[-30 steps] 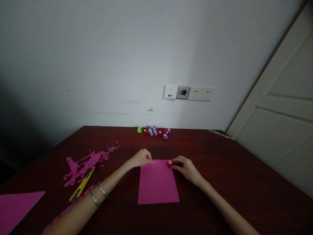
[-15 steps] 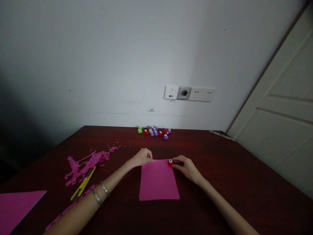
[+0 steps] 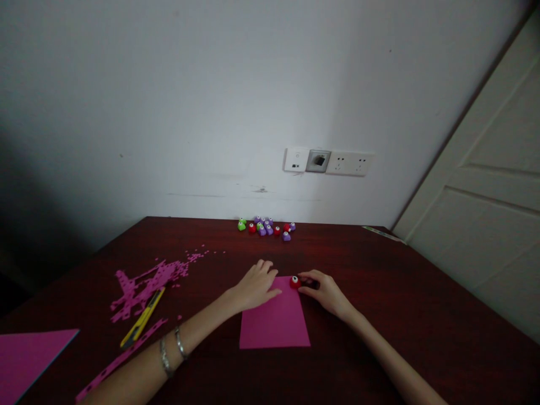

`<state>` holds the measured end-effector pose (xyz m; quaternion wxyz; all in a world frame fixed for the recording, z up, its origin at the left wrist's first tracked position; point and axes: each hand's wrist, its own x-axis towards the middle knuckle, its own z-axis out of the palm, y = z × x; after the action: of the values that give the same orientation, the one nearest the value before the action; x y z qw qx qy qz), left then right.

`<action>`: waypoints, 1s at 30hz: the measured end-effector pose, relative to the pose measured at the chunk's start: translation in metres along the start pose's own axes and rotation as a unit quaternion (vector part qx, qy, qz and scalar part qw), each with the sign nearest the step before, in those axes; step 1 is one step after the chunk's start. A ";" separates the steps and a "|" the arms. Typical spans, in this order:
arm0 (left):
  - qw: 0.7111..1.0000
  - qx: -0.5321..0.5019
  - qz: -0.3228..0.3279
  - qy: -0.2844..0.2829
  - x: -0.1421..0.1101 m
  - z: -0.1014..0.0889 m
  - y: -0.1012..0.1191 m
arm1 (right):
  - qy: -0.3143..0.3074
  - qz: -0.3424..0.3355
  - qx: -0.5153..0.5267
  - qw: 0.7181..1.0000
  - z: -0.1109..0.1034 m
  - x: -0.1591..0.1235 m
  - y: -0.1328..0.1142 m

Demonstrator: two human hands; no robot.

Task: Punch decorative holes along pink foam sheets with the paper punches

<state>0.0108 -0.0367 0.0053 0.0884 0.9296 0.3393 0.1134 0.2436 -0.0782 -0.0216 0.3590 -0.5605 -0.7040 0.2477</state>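
Note:
A pink sheet of paper (image 3: pixel 276 329) lies on the dark red wooden table in front of me. My left hand (image 3: pixel 255 286), two silver bangles on its wrist, is open, fingers apart over the sheet's upper left part. I cannot tell how firmly it presses. At the upper right corner sits a small red paper punch (image 3: pixel 295 282) with a white top bearing a dark mark. The thumb and fingers of my right hand (image 3: pixel 324 291) grip this punch from its right side. Whether the paper edge is inside the punch's slot is hidden.
Several green, red and purple punches (image 3: pixel 268 229) stand near the wall. To the left are pink punched scraps (image 3: pixel 162 277), a yellow utility knife (image 3: pixel 142 319) and a long punched strip (image 3: pixel 122 358). Another pink sheet (image 3: pixel 34 360) lies at the lower left. Sockets (image 3: pixel 349 163) line the wall.
My left hand has let go of the sheet's upper left edge, opened its fingers and moved right over the paper. My right hand and the red punch have hardly shifted.

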 end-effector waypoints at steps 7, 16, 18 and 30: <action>0.990 0.004 -0.018 -0.136 -0.010 0.013 0.017 | -0.029 -0.011 -0.020 0.999 -0.002 0.002 0.002; 0.988 -0.014 -0.018 -0.155 -0.010 0.013 0.016 | -0.035 -0.009 -0.032 0.999 -0.005 -0.001 -0.009; 0.987 -0.017 -0.019 -0.158 -0.010 0.012 0.016 | -0.036 -0.003 -0.036 0.999 -0.005 -0.001 -0.009; 0.988 -0.015 -0.022 -0.151 -0.010 0.014 0.016 | -0.027 -0.022 -0.039 0.999 -0.003 -0.001 -0.006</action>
<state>0.0169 -0.0564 -0.0058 0.1546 0.9269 0.3412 -0.0253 0.2419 -0.0808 -0.0156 0.3233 -0.5517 -0.7346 0.2269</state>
